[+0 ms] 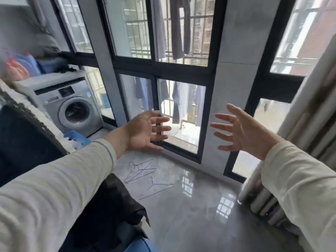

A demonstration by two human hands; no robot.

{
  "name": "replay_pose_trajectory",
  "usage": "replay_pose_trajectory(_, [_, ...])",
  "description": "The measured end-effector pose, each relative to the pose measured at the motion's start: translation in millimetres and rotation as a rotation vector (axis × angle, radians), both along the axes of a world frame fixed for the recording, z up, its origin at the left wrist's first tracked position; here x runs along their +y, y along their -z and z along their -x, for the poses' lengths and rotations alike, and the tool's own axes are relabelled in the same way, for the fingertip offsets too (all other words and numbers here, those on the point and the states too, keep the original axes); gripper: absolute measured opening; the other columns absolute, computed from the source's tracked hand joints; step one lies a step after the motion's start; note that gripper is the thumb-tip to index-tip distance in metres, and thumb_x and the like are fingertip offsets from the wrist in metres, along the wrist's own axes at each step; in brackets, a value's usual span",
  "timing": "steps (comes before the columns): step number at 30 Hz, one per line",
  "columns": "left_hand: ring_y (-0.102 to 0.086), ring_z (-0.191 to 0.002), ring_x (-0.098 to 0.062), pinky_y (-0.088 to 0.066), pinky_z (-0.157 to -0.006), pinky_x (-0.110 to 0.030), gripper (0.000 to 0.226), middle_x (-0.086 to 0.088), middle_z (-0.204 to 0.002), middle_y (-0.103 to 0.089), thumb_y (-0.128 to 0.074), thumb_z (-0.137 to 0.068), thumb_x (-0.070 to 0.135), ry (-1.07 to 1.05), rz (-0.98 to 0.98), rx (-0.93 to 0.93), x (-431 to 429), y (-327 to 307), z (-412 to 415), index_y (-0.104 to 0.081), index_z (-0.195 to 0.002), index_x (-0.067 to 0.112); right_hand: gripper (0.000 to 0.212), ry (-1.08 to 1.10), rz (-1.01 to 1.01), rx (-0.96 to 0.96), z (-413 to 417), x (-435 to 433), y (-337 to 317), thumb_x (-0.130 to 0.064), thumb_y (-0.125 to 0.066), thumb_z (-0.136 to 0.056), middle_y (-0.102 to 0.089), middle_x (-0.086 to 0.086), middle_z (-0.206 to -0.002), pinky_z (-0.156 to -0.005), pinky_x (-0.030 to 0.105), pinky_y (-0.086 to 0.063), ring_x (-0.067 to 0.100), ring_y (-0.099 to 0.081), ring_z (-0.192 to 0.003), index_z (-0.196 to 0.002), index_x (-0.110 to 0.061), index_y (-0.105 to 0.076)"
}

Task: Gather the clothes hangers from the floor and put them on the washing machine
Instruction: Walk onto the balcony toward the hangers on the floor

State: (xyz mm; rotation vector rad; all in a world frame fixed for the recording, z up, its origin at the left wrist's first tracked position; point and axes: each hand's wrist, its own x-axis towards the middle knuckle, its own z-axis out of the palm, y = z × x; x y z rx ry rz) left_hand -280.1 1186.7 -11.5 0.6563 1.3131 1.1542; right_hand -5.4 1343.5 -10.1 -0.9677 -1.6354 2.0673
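Note:
Thin metal clothes hangers lie on the glossy grey floor below the window: a small overlapping pile point(141, 170) and one single hanger point(157, 188) a little nearer to me. The grey front-loading washing machine point(72, 104) stands at the left, by the window corner, with a white top. My left hand point(145, 130) and my right hand point(241, 130) are both raised in front of me, palms facing each other, fingers spread, holding nothing. Both hands are high above the hangers.
Blue and red items point(23, 64) sit above the machine top. A blue basket point(77, 140) stands on the floor before the machine. Dark fabric and furniture point(109, 206) fill the lower left. A curtain point(300, 142) hangs at the right. Black-framed windows point(163, 70) face me.

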Motion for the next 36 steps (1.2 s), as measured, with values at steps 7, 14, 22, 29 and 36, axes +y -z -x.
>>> replay_pose_trajectory(7, [-0.049,-0.123,-0.034,-0.032,-0.105,-0.069,0.052,-0.01,-0.132,-0.054,-0.049,-0.088,0.048,-0.198,0.016,-0.015,102.6,1.8,59.5,-0.053,-0.131,0.02,0.069,-0.213,-0.039,-0.032,91.0,145.3,-11.0,-0.075,-0.056,-0.071,-0.064,-0.004,-0.131,-0.099,0.057,-0.047,0.022,-0.059,-0.121,-0.129,-0.036,-0.057])
replay_pose_trajectory(14, [-0.051,-0.125,-0.032,-0.04,-0.101,-0.064,0.052,-0.01,-0.138,-0.055,-0.046,-0.089,0.05,-0.336,0.016,-0.019,161.9,9.1,115.9,-0.055,-0.131,0.021,0.066,-0.358,-0.034,-0.043,187.0,237.8,-9.6,-0.073,-0.057,-0.072,-0.065,-0.003,-0.129,-0.099,0.058,-0.046,0.021,-0.06,-0.117,-0.125,-0.034,-0.059])
replay_pose_trajectory(22, [-0.053,-0.126,-0.032,-0.045,-0.099,-0.061,0.048,-0.011,-0.139,-0.056,-0.053,-0.086,0.047,-0.458,0.044,-0.073,204.8,65.2,213.4,-0.061,-0.125,0.021,0.063,-0.483,0.01,-0.107,310.7,302.2,45.5,-0.07,-0.063,-0.07,-0.071,-0.003,-0.12,-0.089,0.052,-0.053,0.023,-0.061,-0.118,-0.121,-0.032,-0.063])
replay_pose_trajectory(29, [-0.057,-0.118,-0.026,-0.047,-0.099,-0.052,0.043,-0.01,-0.14,-0.056,-0.05,-0.088,0.046,-0.547,0.067,-0.129,242.9,128.7,308.5,-0.061,-0.122,0.023,0.063,-0.553,0.036,-0.217,426.2,351.0,101.1,-0.066,-0.06,-0.074,-0.067,-0.001,-0.128,-0.102,0.057,-0.044,0.023,-0.058,-0.122,-0.126,-0.029,-0.06])
replay_pose_trajectory(36, [-0.058,-0.113,-0.025,-0.044,-0.101,-0.05,0.044,-0.01,-0.134,-0.06,-0.051,-0.089,0.042,-0.641,0.172,-0.226,245.9,204.3,357.0,-0.06,-0.126,0.019,0.065,-0.636,0.112,-0.344,511.9,362.9,168.4,-0.065,-0.065,-0.067,-0.067,-0.003,-0.127,-0.104,0.057,-0.042,0.023,-0.055,-0.124,-0.123,-0.032,-0.061])
